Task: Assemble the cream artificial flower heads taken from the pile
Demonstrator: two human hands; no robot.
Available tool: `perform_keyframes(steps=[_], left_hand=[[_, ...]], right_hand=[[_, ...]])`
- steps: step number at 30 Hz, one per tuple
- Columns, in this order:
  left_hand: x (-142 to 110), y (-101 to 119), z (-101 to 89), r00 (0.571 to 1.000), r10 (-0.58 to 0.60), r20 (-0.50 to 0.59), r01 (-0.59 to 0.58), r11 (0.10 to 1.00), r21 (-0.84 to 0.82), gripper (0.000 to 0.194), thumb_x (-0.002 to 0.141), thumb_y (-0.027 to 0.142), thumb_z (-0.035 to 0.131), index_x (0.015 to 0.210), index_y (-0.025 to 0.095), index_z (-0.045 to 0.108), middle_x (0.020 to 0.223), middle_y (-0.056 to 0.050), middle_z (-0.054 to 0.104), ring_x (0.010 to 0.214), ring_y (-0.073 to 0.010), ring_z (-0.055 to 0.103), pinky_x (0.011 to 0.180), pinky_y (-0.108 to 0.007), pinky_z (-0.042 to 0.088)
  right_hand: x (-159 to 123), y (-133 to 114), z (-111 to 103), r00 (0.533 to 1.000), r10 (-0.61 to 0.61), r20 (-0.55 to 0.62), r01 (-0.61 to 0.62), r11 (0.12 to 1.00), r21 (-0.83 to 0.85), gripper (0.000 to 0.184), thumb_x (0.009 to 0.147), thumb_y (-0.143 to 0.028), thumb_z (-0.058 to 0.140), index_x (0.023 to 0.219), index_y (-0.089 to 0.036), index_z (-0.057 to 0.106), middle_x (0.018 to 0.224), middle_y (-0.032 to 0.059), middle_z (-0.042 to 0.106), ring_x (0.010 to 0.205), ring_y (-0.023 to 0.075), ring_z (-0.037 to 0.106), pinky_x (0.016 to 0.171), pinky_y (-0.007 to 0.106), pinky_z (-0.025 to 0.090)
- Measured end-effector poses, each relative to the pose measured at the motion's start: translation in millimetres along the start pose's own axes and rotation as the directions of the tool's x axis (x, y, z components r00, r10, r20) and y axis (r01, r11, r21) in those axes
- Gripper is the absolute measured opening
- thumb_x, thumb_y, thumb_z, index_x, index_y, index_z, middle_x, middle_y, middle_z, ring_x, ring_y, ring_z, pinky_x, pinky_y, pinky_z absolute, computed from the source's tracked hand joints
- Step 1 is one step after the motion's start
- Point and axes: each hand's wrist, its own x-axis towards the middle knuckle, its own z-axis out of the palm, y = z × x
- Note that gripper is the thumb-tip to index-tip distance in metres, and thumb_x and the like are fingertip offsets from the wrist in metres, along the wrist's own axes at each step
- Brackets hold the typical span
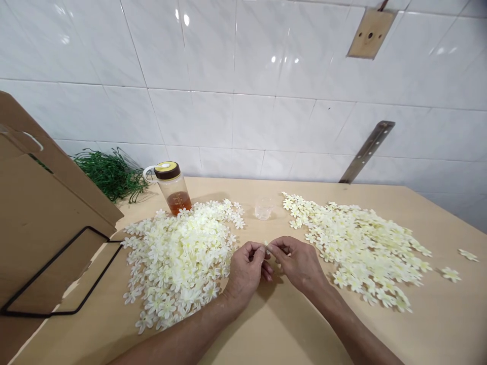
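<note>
My left hand (247,266) and my right hand (294,258) meet above the table, fingertips pinched together. Between them shows a bit of a small artificial flower (266,244); most of it is hidden by the fingers. Beside my left hand lies a heaped pile of white artificial flowers (182,253). To the right of my right hand, a flatter pile of cream-yellow artificial flowers (365,248) spreads over the table. A small clear plastic cup (263,209) stands just beyond my hands.
A bottle (173,190) with amber liquid stands behind the left pile. Green artificial stems (110,172) lie at the back left, near a cardboard box (45,203) and a black wire frame (99,276). A metal strip (367,152) leans against the tiled wall (251,121).
</note>
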Motion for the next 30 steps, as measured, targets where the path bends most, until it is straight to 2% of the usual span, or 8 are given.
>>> perform_keyframes(steps=[8,12,16,20,25,30], left_hand=[[-1.3,1.7,0.5,1.0,-0.01,0.012,0.01,1.0,-0.024,0.025,0.082,0.038,0.062,0.075,0.014,0.059,0.054,-0.001,0.063,0.04,-0.0113,0.056,0.041,-0.022,0.048],[-1.7,2.5,0.8,1.0,-0.007,0.022,0.007,1.0,-0.026,0.027,0.081,0.039,0.062,0.076,0.013,0.059,0.058,-0.003,0.065,0.041,-0.0113,0.056,0.041,-0.022,0.048],[-1.7,4.9,1.2,0.999,-0.019,0.032,0.02,0.999,-0.026,0.028,0.081,0.04,0.063,0.077,0.013,0.06,0.056,-0.003,0.064,0.04,-0.0108,0.055,0.041,-0.021,0.048],[-0.9,6.3,2.1,0.999,-0.031,0.027,0.032,0.998,-0.052,0.027,0.08,0.04,0.063,0.074,0.013,0.059,0.056,-0.002,0.064,0.04,-0.0104,0.055,0.041,-0.021,0.047],[-0.3,4.8,2.4,0.999,-0.037,-0.002,0.037,0.998,-0.055,0.029,0.079,0.042,0.063,0.073,0.014,0.059,0.055,-0.001,0.062,0.04,-0.0102,0.055,0.04,-0.021,0.047],[-0.1,2.3,1.4,0.999,-0.033,-0.015,0.033,0.999,-0.042,0.028,0.08,0.041,0.062,0.074,0.014,0.058,0.065,-0.002,0.065,0.041,-0.01,0.057,0.039,-0.021,0.047]], right_hand=[[-0.7,-5.2,-1.8,0.999,-0.021,0.048,0.022,0.999,-0.029,0.027,0.086,-0.034,0.05,0.07,-0.021,0.068,0.059,-0.0004,0.067,0.055,0.0155,0.059,0.052,0.023,0.04],[-2.0,-5.9,-1.9,0.999,-0.04,0.034,0.042,0.997,-0.061,0.026,0.084,-0.027,0.049,0.065,-0.02,0.065,0.057,-0.0015,0.065,0.052,0.0134,0.056,0.05,0.022,0.037],[-2.2,-4.5,-1.5,1.0,-0.022,0.019,0.023,0.999,-0.048,0.025,0.082,-0.027,0.049,0.065,-0.02,0.065,0.056,-0.001,0.065,0.053,0.014,0.058,0.051,0.022,0.039],[-0.2,-1.7,0.2,0.996,0.083,0.041,-0.086,0.995,0.054,0.023,0.082,-0.033,0.051,0.07,-0.02,0.066,0.057,-0.0004,0.067,0.053,0.0161,0.063,0.052,0.023,0.044],[3.5,4.2,0.2,0.978,0.158,0.14,-0.189,0.95,0.249,0.022,0.082,-0.036,0.052,0.071,-0.019,0.062,0.061,0.0003,0.068,0.055,0.0174,0.067,0.054,0.024,0.049],[10.5,14.5,-4.1,0.955,0.159,0.252,-0.263,0.847,0.462,0.03,0.084,-0.043,0.054,0.068,-0.017,0.057,0.055,-0.0028,0.059,0.046,0.0128,0.06,0.048,0.022,0.043]])
